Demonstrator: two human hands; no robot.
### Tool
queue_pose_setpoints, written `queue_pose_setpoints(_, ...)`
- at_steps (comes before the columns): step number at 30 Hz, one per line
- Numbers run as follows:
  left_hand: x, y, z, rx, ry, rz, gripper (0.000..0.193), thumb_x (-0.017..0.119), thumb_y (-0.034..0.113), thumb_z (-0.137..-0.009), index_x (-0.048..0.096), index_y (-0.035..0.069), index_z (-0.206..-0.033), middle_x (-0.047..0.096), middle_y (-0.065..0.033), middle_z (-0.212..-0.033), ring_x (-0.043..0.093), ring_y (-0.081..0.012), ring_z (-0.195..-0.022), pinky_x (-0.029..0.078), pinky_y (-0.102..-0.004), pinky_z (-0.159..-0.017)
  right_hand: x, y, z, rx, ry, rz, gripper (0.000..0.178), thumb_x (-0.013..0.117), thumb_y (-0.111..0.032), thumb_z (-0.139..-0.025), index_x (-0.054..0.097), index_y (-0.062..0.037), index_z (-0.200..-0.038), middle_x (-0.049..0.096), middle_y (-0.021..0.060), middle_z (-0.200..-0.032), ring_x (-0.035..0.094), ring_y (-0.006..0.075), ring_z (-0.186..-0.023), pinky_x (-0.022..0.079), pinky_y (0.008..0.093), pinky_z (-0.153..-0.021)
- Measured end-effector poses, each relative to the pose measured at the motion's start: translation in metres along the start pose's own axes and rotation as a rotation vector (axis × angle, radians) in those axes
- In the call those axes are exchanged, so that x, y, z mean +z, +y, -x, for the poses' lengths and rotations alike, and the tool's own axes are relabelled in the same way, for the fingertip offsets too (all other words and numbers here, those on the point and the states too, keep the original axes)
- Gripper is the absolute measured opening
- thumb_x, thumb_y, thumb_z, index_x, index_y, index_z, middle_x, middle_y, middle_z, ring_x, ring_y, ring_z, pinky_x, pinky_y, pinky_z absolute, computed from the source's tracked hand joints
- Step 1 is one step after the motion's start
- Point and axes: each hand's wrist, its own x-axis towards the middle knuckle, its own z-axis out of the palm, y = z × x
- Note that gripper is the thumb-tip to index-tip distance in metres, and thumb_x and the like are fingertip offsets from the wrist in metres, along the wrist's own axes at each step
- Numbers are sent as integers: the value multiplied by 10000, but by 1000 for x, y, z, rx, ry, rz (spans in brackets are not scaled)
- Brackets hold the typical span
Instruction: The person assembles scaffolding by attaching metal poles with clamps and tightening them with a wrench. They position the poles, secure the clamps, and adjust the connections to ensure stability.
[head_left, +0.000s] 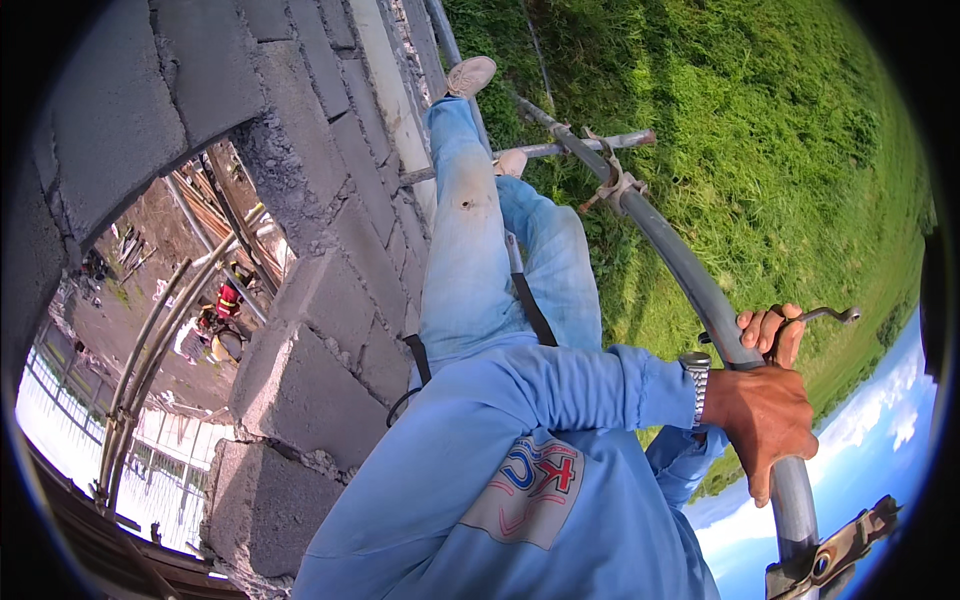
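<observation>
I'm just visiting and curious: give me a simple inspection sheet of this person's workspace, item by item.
Surface: gray block wall, its edges rough and chipped.
Job's things: gray metal pole, with a clamp on it; dark curved tool.
Clutter: long thin poles beyond the wall.
Hands: left hand wrapped around the metal pole; right hand beside it, fingers apparently closed on the tool.
Cables: thin dark loop beside the trousers; cannot tell if it is a cable.
Surroundings: green grass, sky, another person in red beyond the wall.

Grey scaffold pipe [668, 248] — worn clamp [617, 188] around it — second clamp [848, 542] farther along
</observation>
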Motion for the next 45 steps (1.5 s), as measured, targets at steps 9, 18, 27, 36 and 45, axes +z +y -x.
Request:
queue_pose_setpoints(9,1,-13,-8,68,-95,26,457,766,479,-573,710,51,-723,648,-144,-592,684,-358,-610,536,-462,-569,5,1,4,39,136,-27,339,350,-366,-1144,565,-104,-1159,480,-23,-654,565,179,-635,502,403,-838)
queue_pose_setpoints(18,25,-29,-9,131,-67,-50,406,775,430,-689,778,57,-848,731,-161,-773,726,-321,-734,567,-425,-672,4,2,-5,5,-53,-26,311,416,-368,-1130,570,-98,-1147,537,-22,-705,590,150,-649,479,371,-829)
queue_pose_setpoints(27,24,-49,40,225,59,-16,490,789,405,-764,641,50,-1066,636,-158,-984,642,-329,-931,494,-460,-824,-10,14,-9,-115,-168,-65,246,453,-333,-1122,550,-110,-1086,552,-10,-740,624,147,-626,518,367,-764)
queue_pose_setpoints(36,-95,-198,249,-453,866,-323,493,813,349,-921,556,9,-1170,575,-112,-1141,580,-209,-1050,484,-378,-966,10,30,6,-413,203,-61,209,458,-169,-1117,449,-101,-919,426,-12,-682,474,78,-540,430,298,-656)
queue_pose_setpoints(45,-111,-345,301,-811,490,299,779,523,747,-972,539,37,-1293,586,-103,-1274,500,-217,-1295,313,-397,-1178,3,38,3,-476,62,-89,437,411,-447,-1119,555,-36,-1159,563,90,-899,636,201,-760,485,413,-761)
